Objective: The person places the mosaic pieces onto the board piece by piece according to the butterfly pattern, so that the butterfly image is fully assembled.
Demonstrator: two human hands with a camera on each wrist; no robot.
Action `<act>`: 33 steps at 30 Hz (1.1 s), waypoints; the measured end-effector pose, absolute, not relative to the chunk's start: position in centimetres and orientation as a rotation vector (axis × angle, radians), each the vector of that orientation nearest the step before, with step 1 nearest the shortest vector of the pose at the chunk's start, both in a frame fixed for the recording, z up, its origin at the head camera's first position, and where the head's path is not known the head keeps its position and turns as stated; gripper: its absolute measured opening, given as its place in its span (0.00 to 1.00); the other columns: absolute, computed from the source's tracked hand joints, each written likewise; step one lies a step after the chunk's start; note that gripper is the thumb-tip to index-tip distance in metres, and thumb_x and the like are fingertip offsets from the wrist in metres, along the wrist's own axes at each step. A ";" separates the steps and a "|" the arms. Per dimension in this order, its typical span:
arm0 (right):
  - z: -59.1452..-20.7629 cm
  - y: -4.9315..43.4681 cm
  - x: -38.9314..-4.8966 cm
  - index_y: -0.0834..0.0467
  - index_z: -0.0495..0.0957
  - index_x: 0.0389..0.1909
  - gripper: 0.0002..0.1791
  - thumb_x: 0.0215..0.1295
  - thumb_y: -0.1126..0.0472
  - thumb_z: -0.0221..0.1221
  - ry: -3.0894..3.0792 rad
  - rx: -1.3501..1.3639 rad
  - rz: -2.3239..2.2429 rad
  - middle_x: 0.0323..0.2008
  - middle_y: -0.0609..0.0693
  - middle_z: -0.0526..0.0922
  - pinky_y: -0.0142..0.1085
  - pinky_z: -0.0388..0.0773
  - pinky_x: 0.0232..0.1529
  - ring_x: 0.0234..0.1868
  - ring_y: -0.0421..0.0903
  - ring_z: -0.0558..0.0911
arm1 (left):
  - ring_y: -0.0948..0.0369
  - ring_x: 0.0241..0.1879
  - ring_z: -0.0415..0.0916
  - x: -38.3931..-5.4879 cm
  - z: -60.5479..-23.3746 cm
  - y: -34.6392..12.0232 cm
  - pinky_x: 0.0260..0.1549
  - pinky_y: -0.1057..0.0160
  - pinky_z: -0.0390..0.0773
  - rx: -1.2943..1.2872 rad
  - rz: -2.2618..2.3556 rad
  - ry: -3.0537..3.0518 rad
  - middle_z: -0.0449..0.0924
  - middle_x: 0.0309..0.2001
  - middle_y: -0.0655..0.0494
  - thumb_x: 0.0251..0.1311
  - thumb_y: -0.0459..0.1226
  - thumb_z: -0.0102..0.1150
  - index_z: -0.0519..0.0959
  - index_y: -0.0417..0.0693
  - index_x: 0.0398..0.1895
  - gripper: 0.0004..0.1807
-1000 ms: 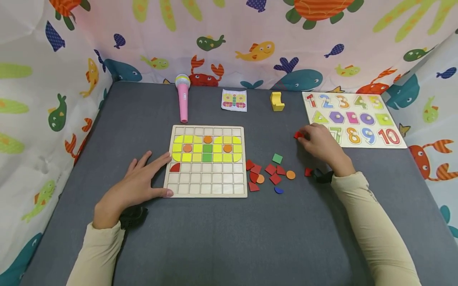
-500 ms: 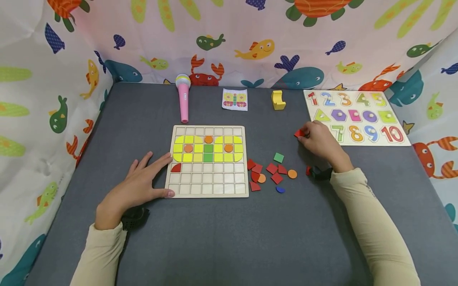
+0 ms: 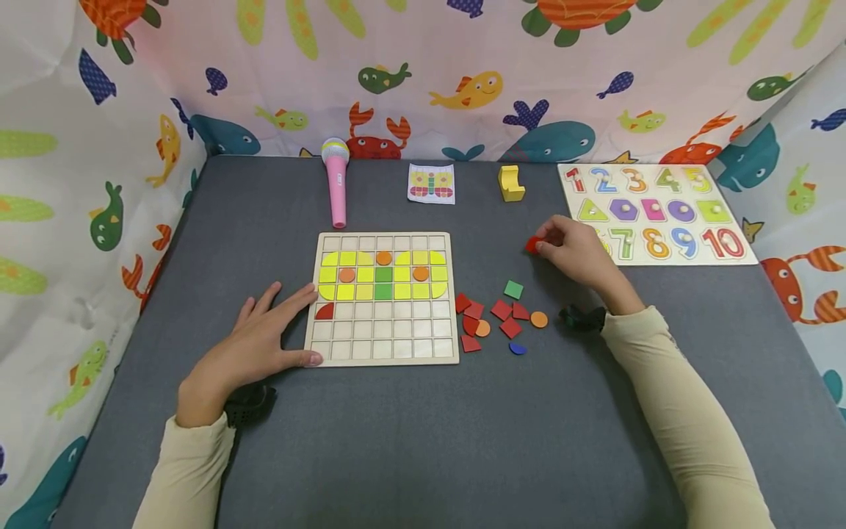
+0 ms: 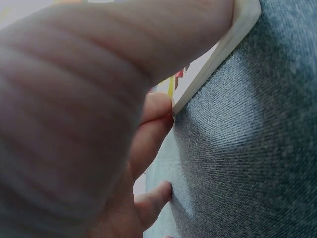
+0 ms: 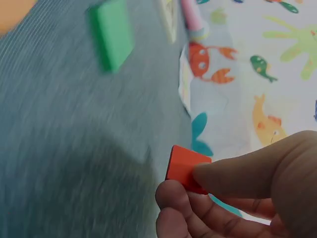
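My right hand (image 3: 575,253) pinches a small red tile (image 5: 187,168) between thumb and fingertips, just above the table and left of the number puzzle. My left hand (image 3: 254,345) lies with fingers spread at the left side of a wooden grid board (image 3: 383,361). Its thumb rests on the board's lower left corner, and a fingertip touches the left edge, as the left wrist view (image 4: 198,79) also shows. Yellow, green and orange tiles fill the board's upper rows, and one red rounded tile (image 3: 324,311) sits below them at the left.
Several loose red tiles (image 3: 510,328), a green square tile (image 3: 513,289), orange discs (image 3: 538,319) and a blue half-round tile (image 3: 518,349) lie right of the board. Behind stand a pink microphone (image 3: 338,191), a butterfly pattern card (image 3: 431,184), a yellow block (image 3: 510,184) and a number puzzle (image 3: 634,229).
My right hand has moved left, carrying the red tile away from the number puzzle. A red tile seen beside its wrist earlier is now out of sight. The left hand stays on the board.
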State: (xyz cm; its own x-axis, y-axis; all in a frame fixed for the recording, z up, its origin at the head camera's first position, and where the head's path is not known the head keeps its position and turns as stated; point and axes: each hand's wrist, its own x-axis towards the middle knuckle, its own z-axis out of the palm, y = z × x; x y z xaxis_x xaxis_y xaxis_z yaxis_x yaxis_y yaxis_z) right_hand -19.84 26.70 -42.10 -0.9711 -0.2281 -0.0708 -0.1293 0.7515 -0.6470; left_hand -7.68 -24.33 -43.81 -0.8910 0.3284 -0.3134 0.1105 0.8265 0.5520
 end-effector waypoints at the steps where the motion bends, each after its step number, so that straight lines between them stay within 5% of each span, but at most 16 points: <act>1: -42.0 26.4 -19.8 0.66 0.79 0.52 0.09 0.77 0.65 0.61 2.794 -0.299 -1.041 0.44 0.63 0.84 0.44 0.75 0.42 0.42 0.56 0.77 | 0.32 0.83 0.30 -7.7 -43.8 -24.3 0.74 0.28 0.25 0.330 0.753 2.610 0.51 0.85 0.39 0.55 0.58 0.81 0.55 0.49 0.87 0.63; 11: -41.7 22.5 -19.7 0.65 0.81 0.51 0.08 0.78 0.66 0.61 2.679 -0.419 -1.183 0.43 0.60 0.85 0.36 0.79 0.39 0.39 0.53 0.82 | 0.31 0.82 0.31 -7.6 -43.8 -24.3 0.74 0.27 0.26 0.337 0.749 2.618 0.51 0.85 0.39 0.55 0.57 0.81 0.56 0.48 0.87 0.62; 33: -41.3 11.6 -18.5 0.61 0.82 0.46 0.03 0.76 0.68 0.62 2.451 -0.746 -1.262 0.40 0.53 0.84 0.41 0.77 0.41 0.39 0.51 0.79 | 0.32 0.83 0.31 -7.7 -44.0 -24.4 0.74 0.27 0.27 0.337 0.740 2.621 0.51 0.85 0.41 0.55 0.56 0.82 0.56 0.50 0.87 0.62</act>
State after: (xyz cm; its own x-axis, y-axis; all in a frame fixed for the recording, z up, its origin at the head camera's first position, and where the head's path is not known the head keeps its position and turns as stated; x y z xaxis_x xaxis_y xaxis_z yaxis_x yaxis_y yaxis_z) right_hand -18.53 11.62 -41.33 -0.8257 -0.5638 -0.0152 -0.3151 0.4836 -0.8166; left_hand -7.68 -24.41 -43.98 -0.8929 0.3299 -0.3064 0.1210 0.8314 0.5424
